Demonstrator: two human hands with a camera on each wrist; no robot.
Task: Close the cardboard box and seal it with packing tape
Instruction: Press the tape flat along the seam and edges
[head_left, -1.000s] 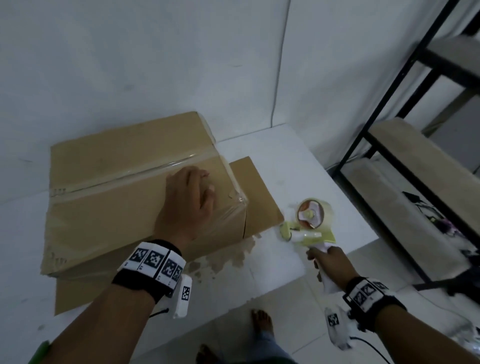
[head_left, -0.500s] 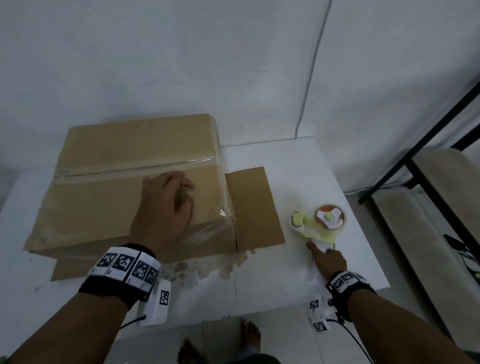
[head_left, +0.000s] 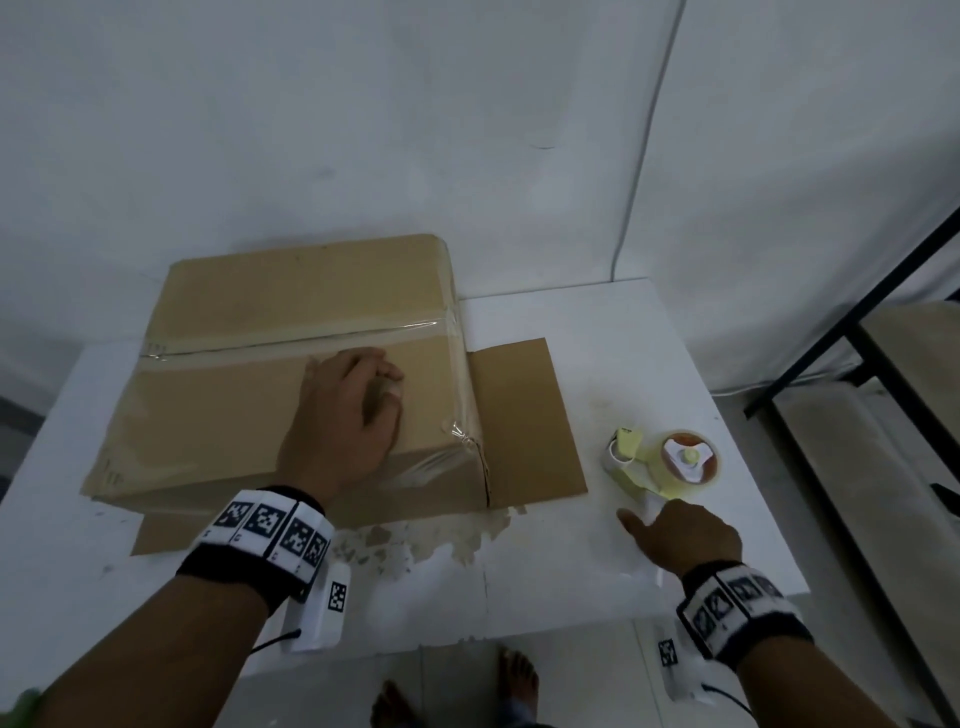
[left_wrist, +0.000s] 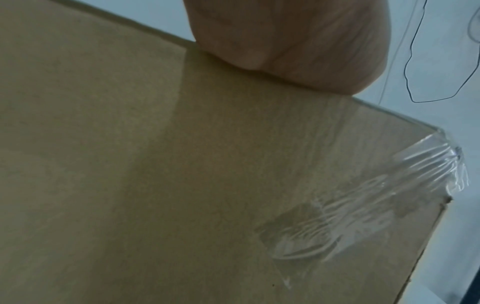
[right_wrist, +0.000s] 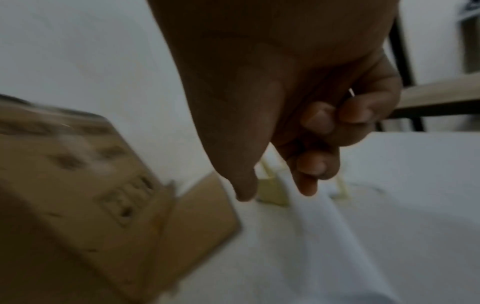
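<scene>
The closed cardboard box (head_left: 234, 415) lies on the white table, with clear tape (head_left: 291, 340) along its top seam and crumpled tape (left_wrist: 363, 205) at its near right corner. My left hand (head_left: 343, 421) rests on the box top with bent fingers and holds nothing; its palm heel (left_wrist: 298, 41) sits on the cardboard (left_wrist: 182, 185). The yellow tape dispenser (head_left: 670, 462) lies flat on the table to the right of the box. My right hand (head_left: 680, 535) hovers just in front of its handle, fingers (right_wrist: 311, 164) loosely curled and empty.
A flat cardboard sheet (head_left: 519, 415) sticks out from under the box toward the dispenser. A brownish stain (head_left: 415, 540) marks the table (head_left: 571, 582) near its front edge. A black metal shelf frame (head_left: 857, 338) stands at the right. A wall is close behind the box.
My right hand laid the dispenser on the table and let go of its handle, drawing back slightly. My left hand slid leftward along the box top.
</scene>
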